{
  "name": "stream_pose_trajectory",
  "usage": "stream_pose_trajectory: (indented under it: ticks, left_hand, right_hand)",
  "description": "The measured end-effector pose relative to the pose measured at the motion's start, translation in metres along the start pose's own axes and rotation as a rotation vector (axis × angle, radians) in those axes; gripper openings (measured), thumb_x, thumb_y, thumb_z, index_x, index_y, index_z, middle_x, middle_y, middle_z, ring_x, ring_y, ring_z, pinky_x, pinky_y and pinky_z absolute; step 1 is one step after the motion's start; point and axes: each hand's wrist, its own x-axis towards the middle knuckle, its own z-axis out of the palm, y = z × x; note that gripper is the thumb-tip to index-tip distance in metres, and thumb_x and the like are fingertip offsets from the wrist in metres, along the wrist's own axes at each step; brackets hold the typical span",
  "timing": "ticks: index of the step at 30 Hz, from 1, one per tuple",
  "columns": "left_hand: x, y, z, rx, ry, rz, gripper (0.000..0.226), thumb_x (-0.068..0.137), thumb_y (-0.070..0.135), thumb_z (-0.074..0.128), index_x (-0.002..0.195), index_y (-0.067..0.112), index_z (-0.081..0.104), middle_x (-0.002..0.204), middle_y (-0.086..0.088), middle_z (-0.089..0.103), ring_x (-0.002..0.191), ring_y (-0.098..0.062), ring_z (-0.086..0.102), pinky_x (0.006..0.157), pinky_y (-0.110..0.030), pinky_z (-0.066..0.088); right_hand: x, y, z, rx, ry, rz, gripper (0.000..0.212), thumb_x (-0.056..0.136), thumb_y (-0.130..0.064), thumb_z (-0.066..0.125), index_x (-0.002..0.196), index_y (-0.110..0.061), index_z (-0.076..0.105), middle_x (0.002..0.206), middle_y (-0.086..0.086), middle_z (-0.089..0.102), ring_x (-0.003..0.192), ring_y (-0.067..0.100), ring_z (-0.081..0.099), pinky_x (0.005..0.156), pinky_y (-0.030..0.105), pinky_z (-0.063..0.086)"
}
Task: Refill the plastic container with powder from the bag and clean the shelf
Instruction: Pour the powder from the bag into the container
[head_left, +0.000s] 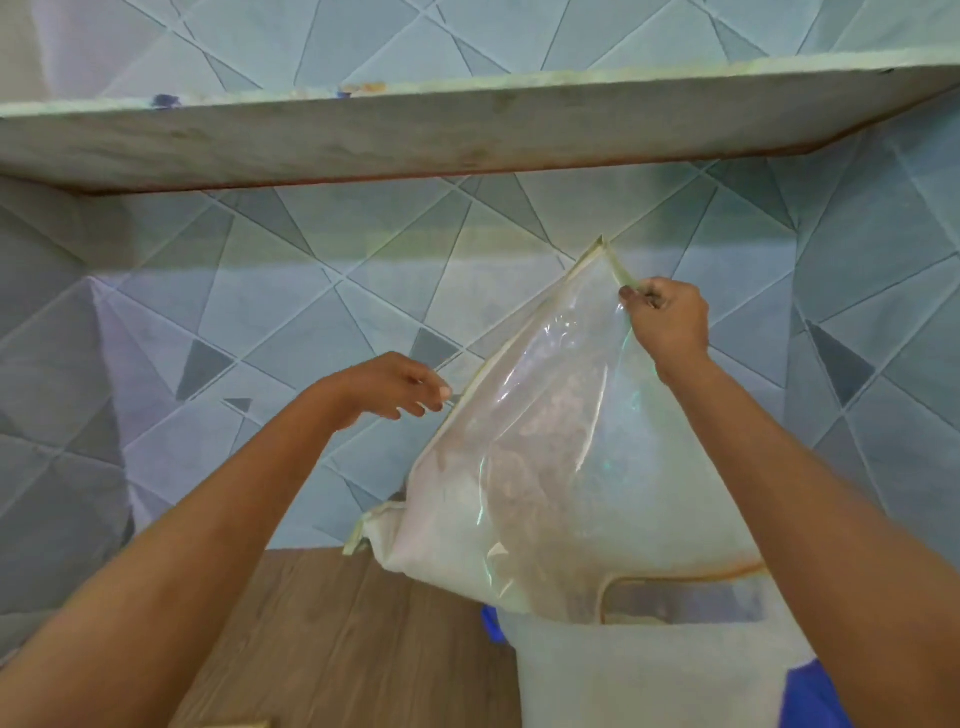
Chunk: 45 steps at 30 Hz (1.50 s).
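I hold the clear plastic bag (545, 467) upended over the translucent plastic container (649, 675), its lower end resting in the container's mouth. My right hand (670, 322) pinches the bag's raised edge near the top corner — grip narrow, closed on the plastic. My left hand (395, 384) pinches the bag's left edge lower down. Pale powder clings inside. The shelf (415, 130) runs overhead — stained along its front edge. The container stands on a wooden counter (337, 649).
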Motion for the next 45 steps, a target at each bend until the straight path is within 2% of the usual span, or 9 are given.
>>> stream_pose_trajectory:
  ticks: [4, 8, 12, 20, 26, 30, 34, 38, 45]
  left_hand:
    - [-0.032, -0.047, -0.005, 0.115, -0.268, -0.266, 0.024, 0.09, 0.022, 0.058, 0.114, 0.021, 0.063, 0.116, -0.001, 0.064, 0.112, -0.021, 0.059, 0.092, -0.036, 0.05]
    - [-0.051, -0.072, 0.007, 0.019, -0.373, -0.351, 0.038, 0.084, 0.008, 0.065, 0.12, 0.018, 0.057, 0.117, -0.012, 0.064, 0.103, -0.026, 0.063, 0.09, -0.038, 0.055]
    - [-0.058, -0.087, 0.029, -0.084, -0.26, -0.343, 0.04, 0.076, -0.006, 0.07, 0.106, 0.014, 0.055, 0.096, -0.013, 0.066, 0.087, -0.022, 0.066, 0.081, -0.027, 0.058]
    - [-0.064, -0.09, 0.04, 0.026, 0.071, -0.21, 0.017, 0.079, 0.002, 0.069, 0.075, 0.019, 0.064, 0.074, 0.003, 0.062, 0.068, -0.006, 0.057, 0.055, -0.007, 0.048]
    - [-0.053, -0.048, 0.02, -0.076, 0.283, -0.049, 0.005, 0.081, 0.003, 0.068, 0.083, 0.008, 0.068, 0.074, -0.001, 0.063, 0.073, -0.012, 0.058, 0.069, -0.017, 0.048]
    - [-0.034, -0.019, 0.017, -0.113, 0.339, 0.008, 0.012, 0.082, -0.002, 0.063, 0.08, 0.009, 0.067, 0.073, -0.002, 0.063, 0.07, -0.011, 0.057, 0.064, -0.015, 0.047]
    - [-0.016, 0.004, 0.015, -0.158, 0.352, 0.064, 0.01, 0.081, -0.004, 0.063, 0.084, 0.005, 0.066, 0.074, -0.006, 0.062, 0.07, -0.013, 0.058, 0.055, -0.007, 0.05]
    - [-0.002, 0.027, 0.014, -0.192, 0.4, 0.094, 0.013, 0.08, -0.001, 0.066, 0.092, 0.001, 0.068, 0.08, -0.007, 0.062, 0.074, -0.014, 0.059, 0.064, -0.016, 0.051]
    - [0.011, 0.049, 0.006, -0.329, 0.494, 0.118, 0.015, 0.077, 0.0, 0.07, 0.071, 0.013, 0.065, 0.066, 0.001, 0.067, 0.07, -0.013, 0.06, 0.056, -0.011, 0.054]
  right_hand:
    - [-0.007, -0.008, 0.006, -0.052, 0.031, 0.038, 0.024, 0.088, -0.03, 0.06, 0.1, -0.012, 0.07, 0.1, 0.015, 0.069, 0.093, 0.034, 0.063, 0.08, 0.038, 0.051]
    - [-0.013, -0.012, 0.009, -0.077, 0.058, 0.076, 0.026, 0.089, -0.031, 0.058, 0.106, -0.015, 0.07, 0.106, 0.013, 0.069, 0.098, 0.034, 0.062, 0.078, 0.032, 0.046]
    - [-0.017, -0.014, 0.008, -0.075, 0.052, 0.091, 0.025, 0.089, -0.031, 0.058, 0.105, -0.016, 0.069, 0.107, 0.012, 0.069, 0.099, 0.034, 0.062, 0.076, 0.03, 0.04]
    - [-0.015, -0.013, -0.003, -0.08, 0.044, 0.082, 0.026, 0.09, -0.03, 0.056, 0.106, -0.013, 0.069, 0.108, 0.014, 0.068, 0.099, 0.035, 0.062, 0.076, 0.032, 0.043]
    - [0.012, -0.011, -0.036, -0.064, 0.104, 0.097, 0.023, 0.091, -0.029, 0.053, 0.099, -0.011, 0.067, 0.106, 0.016, 0.066, 0.099, 0.036, 0.06, 0.074, 0.03, 0.038]
    - [0.026, 0.005, -0.061, -0.071, 0.147, 0.151, 0.018, 0.091, -0.029, 0.052, 0.086, -0.014, 0.062, 0.1, 0.017, 0.065, 0.098, 0.037, 0.059, 0.076, 0.035, 0.041]
    - [0.034, 0.025, -0.085, -0.082, 0.204, 0.166, 0.024, 0.093, -0.028, 0.05, 0.093, -0.006, 0.062, 0.108, 0.02, 0.065, 0.095, 0.034, 0.058, 0.086, 0.041, 0.046]
    - [0.039, 0.043, -0.107, -0.102, 0.237, 0.213, 0.026, 0.095, -0.027, 0.046, 0.1, -0.006, 0.06, 0.113, 0.021, 0.062, 0.106, 0.037, 0.057, 0.091, 0.041, 0.045]
    - [0.042, 0.063, -0.133, -0.075, 0.29, 0.246, 0.017, 0.095, -0.026, 0.043, 0.085, -0.014, 0.05, 0.108, 0.022, 0.06, 0.091, 0.032, 0.054, 0.081, 0.044, 0.044]
